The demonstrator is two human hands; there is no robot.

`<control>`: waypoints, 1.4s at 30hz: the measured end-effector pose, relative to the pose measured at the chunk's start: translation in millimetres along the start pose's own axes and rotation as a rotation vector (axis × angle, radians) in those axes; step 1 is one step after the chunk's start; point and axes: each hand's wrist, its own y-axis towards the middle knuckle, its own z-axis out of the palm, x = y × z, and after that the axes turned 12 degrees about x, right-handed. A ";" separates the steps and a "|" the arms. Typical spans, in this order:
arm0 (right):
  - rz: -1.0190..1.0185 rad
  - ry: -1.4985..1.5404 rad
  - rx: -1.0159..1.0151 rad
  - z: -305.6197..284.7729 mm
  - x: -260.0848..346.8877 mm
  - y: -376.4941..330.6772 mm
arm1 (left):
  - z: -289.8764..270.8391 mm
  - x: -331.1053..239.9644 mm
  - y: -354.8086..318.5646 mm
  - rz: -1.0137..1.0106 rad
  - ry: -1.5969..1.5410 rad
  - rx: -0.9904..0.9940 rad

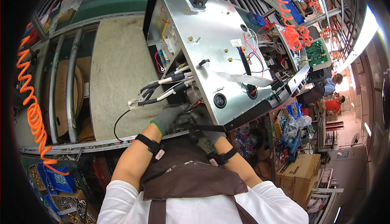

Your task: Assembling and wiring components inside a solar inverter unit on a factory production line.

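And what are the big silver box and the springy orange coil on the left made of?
The big silver box looks like bare sheet metal, smooth and shiny: light gleams off it. The springy orange coil seems to be glossy plastic, since its loops shine, though rubber is possible.

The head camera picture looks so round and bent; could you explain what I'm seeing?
There is no robot: a wide fisheye camera on a person's head looks down, bending straight edges. The white sleeves and brown apron belong to that person. The left hand, in a grey glove with a green cuff, and the gloved right hand meet at the near end of a large silver sheet-metal box, just below a bundle of black and white wires. What the fingers hold, if anything, is hidden. Beside the box lies a flat beige board; an orange coiled hose hangs at the left.
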 end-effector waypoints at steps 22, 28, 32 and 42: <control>0.076 0.141 0.127 16.5 -21.2 -2.4 | 9.0 -16.4 3.9 0.015 0.487 -0.196; 0.006 -0.003 0.021 18.7 -18.8 -2.1 | 20.4 -24.7 -7.4 -0.017 0.251 -0.102; 0.032 0.023 0.010 17.5 -16.3 -3.0 | 5.0 -16.0 6.1 -0.019 0.293 -0.146; -0.250 -0.310 -0.014 4.6 -10.5 -3.8 | 21.0 -38.0 -6.2 -0.221 0.596 -0.172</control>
